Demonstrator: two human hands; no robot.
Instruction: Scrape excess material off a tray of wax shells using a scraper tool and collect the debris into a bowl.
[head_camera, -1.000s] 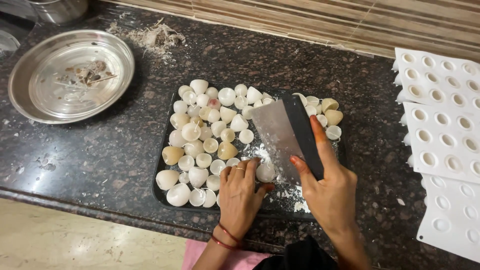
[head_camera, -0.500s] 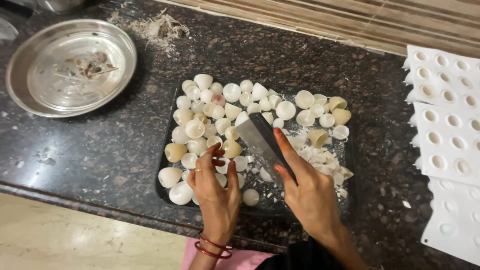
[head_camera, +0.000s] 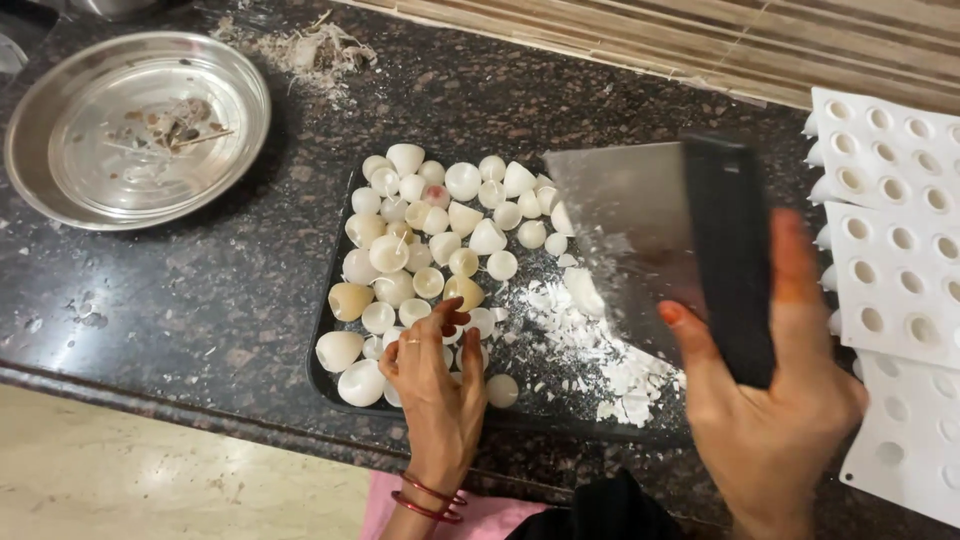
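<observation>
White cone-shaped pieces (head_camera: 430, 245) heaped on a dark tray (head_camera: 325, 375), filling its 9 to 12 o'clock part; chopped white fragments (head_camera: 600, 360) lie toward 4 o'clock. Left hand (head_camera: 435, 375) rests at the tray's 7 o'clock edge, fingers (head_camera: 450, 318) curled onto a single cone. Right hand (head_camera: 775, 400) grips a steel scraper (head_camera: 640, 240) by its black handle, fingers wrapped closed, blade lifted over the tray's 3 o'clock side. Best to keep left fingertips tucked back from the blade line. Steel plate (head_camera: 60, 120) at 10 o'clock on the counter (head_camera: 200, 290); white moulds (head_camera: 890, 240) at 3 o'clock.
</observation>
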